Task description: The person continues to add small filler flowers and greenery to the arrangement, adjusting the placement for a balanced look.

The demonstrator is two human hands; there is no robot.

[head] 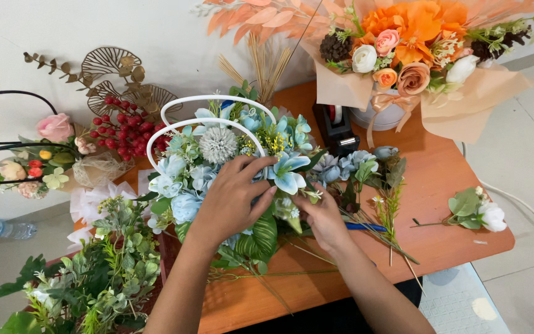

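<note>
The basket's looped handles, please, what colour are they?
White handles, clearest in the head view, arching above the blue flowers.

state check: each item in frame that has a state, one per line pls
Left hand: resting on blue flower arrangement in the white-handled basket, fingers spread.
Right hand: gripping a stem at the arrangement's right side.
Blue lily flower: upright, between both hands.
Orange paper-wrapped bouquet: wrapped, ribbon tied.
White rose stem: lying loose on the table.

Place: I read a florist's workroom.
Beside my hands: blue arrangement [230,167] on an orange wooden table [440,185].
Beyond them: wrapped orange bouquet [415,49], tape dispenser [336,127].
Left: loose greenery [106,272].
</note>
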